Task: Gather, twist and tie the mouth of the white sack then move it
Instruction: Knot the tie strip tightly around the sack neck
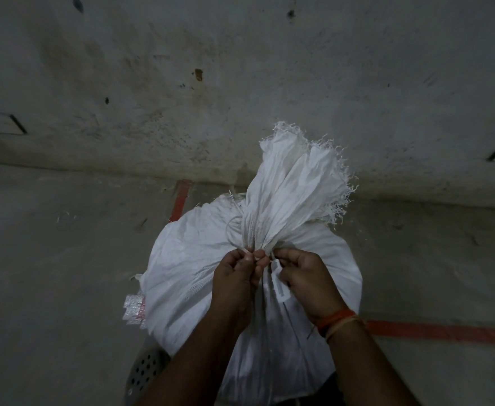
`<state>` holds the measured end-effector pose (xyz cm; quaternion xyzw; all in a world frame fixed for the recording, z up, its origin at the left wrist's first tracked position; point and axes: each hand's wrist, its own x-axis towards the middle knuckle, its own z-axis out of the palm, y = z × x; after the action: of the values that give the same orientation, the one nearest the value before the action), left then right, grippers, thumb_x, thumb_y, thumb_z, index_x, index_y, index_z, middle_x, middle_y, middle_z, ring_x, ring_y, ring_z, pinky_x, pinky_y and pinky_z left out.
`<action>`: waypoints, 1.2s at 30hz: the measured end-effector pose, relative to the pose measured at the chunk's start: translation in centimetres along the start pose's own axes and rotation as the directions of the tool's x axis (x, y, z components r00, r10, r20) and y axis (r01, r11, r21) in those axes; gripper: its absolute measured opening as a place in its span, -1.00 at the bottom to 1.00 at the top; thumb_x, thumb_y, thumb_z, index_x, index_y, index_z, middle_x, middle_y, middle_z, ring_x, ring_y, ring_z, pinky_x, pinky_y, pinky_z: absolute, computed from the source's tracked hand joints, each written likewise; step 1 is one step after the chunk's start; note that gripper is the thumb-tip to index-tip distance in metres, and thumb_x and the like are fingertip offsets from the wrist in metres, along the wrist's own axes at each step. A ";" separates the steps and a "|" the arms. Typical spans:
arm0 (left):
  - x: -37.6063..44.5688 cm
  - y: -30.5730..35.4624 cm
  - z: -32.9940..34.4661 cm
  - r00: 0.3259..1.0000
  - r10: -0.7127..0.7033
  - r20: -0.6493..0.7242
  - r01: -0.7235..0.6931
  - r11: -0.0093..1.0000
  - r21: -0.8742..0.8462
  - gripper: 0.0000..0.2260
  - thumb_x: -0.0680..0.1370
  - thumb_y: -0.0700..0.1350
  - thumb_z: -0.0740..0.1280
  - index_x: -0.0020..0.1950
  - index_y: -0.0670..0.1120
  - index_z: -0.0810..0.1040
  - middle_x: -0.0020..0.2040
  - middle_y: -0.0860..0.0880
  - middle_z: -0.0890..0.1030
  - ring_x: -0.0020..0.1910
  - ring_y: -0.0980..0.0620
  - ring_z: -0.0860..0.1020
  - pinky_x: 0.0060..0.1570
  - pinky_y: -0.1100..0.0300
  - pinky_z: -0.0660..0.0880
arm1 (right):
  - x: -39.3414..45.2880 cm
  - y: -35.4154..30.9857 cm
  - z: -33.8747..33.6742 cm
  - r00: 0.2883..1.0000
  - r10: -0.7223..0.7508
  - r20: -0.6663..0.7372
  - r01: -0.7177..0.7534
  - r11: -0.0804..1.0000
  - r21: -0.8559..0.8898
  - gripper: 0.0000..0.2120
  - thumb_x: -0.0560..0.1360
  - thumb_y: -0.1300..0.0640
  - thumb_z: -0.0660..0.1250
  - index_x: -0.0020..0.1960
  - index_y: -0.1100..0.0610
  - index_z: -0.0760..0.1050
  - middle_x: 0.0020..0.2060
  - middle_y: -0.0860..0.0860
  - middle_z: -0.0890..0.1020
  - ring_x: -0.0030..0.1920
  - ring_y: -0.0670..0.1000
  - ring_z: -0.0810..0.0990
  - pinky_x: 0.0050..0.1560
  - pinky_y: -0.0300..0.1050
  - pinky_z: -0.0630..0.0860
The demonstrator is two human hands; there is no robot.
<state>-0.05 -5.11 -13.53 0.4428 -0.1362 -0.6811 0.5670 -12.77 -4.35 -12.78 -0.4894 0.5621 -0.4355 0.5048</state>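
Floor (50, 273) lies bare and wide on the left, so that side looks the easiest way to drag the load. Foil-like scrap (135, 310) sits just beside the white sack's (187, 268) lower left flank, and a perforated grey object (146, 373) touches or sits under its near edge; either could snag on a pull toward the person.

The sack stands on the floor just short of the wall (240, 68), its mouth (299, 183) already bunched into a frayed plume above the neck. At that neck the left hand (234, 276) is closed, pinching a thin pale tie strip (234, 230) that loops round the gather. The right hand (301, 276) is closed on the strip's other end (279, 288).

Risk, as I judge it: the strip is narrow and the weave slick, so a slack knot could slide up the plume and let the gather open. Red floor tape (445, 331) marks the right side, which also looks open.
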 end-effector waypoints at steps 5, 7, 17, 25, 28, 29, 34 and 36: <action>-0.1 0.1 0.0 1.000 -0.011 -0.009 0.011 1.000 0.002 -0.88 0.65 -0.31 0.20 0.03 -0.25 0.53 -0.07 -0.14 0.67 -0.07 -0.03 0.65 -0.22 0.35 0.62 | 0.1 0.1 0.1 1.000 0.005 0.005 -0.005 1.000 0.010 -0.49 0.39 0.55 0.20 -0.04 0.01 0.68 -0.04 0.06 0.76 0.05 0.03 0.72 0.19 -0.04 0.59; -0.1 0.2 0.0 1.000 -0.015 -0.015 0.016 1.000 0.004 -0.88 0.65 -0.32 0.20 0.02 -0.26 0.53 -0.07 -0.14 0.68 -0.07 -0.03 0.65 -0.23 0.35 0.62 | 0.2 0.1 0.1 1.000 -0.004 0.011 0.004 1.000 0.004 -0.48 0.39 0.55 0.20 -0.07 -0.01 0.68 -0.06 0.05 0.77 0.05 0.03 0.72 0.17 -0.06 0.60; -0.1 0.3 -0.1 1.000 -0.020 -0.023 0.021 1.000 0.023 -0.84 0.64 -0.32 0.21 -0.04 -0.25 0.57 -0.17 -0.09 0.72 -0.11 -0.03 0.63 -0.27 0.36 0.60 | 0.1 -0.1 0.1 1.000 0.005 0.017 -0.005 1.000 0.025 -0.38 0.37 0.57 0.19 -0.23 -0.13 0.71 -0.17 -0.13 0.77 -0.05 -0.16 0.72 -0.03 -0.36 0.56; -0.2 0.4 0.1 0.999 -0.030 -0.036 0.031 0.999 0.008 -0.87 0.64 -0.34 0.20 0.00 -0.27 0.54 -0.07 -0.17 0.67 -0.10 -0.04 0.64 -0.31 0.38 0.59 | 0.2 0.2 0.1 0.999 0.050 -0.020 -0.050 0.999 -0.003 -0.45 0.39 0.56 0.21 -0.16 -0.09 0.65 -0.20 -0.17 0.75 -0.06 -0.18 0.71 0.01 -0.34 0.58; -0.2 0.4 0.0 0.999 -0.023 -0.040 0.024 1.000 0.017 -0.86 0.64 -0.34 0.20 -0.03 -0.26 0.54 -0.09 -0.15 0.68 -0.12 -0.03 0.64 -0.31 0.38 0.59 | 0.3 0.2 0.1 0.998 0.055 -0.024 -0.056 0.998 -0.011 -0.49 0.39 0.56 0.22 0.04 0.05 0.67 -0.20 -0.19 0.74 -0.08 -0.22 0.70 -0.02 -0.37 0.57; -0.2 0.4 0.0 0.999 -0.021 -0.037 0.022 1.000 0.023 -0.86 0.64 -0.34 0.20 -0.03 -0.26 0.55 -0.10 -0.14 0.69 -0.13 -0.02 0.65 -0.31 0.38 0.59 | 0.3 0.2 0.2 0.998 0.054 -0.023 -0.055 0.998 -0.012 -0.49 0.39 0.56 0.21 0.04 0.05 0.67 -0.20 -0.19 0.74 -0.08 -0.23 0.70 -0.03 -0.38 0.57; -0.1 0.3 -0.1 1.000 -0.015 -0.017 0.016 0.999 0.046 -0.85 0.64 -0.33 0.20 -0.01 -0.25 0.56 -0.12 -0.11 0.71 -0.15 0.02 0.67 -0.27 0.38 0.59 | 0.3 0.2 0.2 0.998 0.061 -0.017 -0.060 0.998 0.015 -0.46 0.38 0.57 0.20 -0.07 -0.01 0.68 -0.23 -0.18 0.76 -0.13 -0.23 0.70 -0.09 -0.40 0.56; -0.1 0.2 -0.2 1.000 -0.010 -0.001 0.010 0.998 0.063 -0.84 0.64 -0.32 0.21 -0.04 -0.24 0.57 -0.13 -0.10 0.71 -0.14 0.02 0.67 -0.22 0.36 0.61 | 0.2 0.3 0.1 0.998 0.058 -0.015 -0.058 0.998 0.011 -0.49 0.39 0.56 0.21 -0.09 0.00 0.69 -0.18 -0.08 0.77 -0.07 -0.13 0.72 0.01 -0.27 0.59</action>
<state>0.23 -5.02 -13.46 0.4614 -0.1550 -0.6790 0.5496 -12.67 -4.53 -13.12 -0.4668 0.5778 -0.4274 0.5153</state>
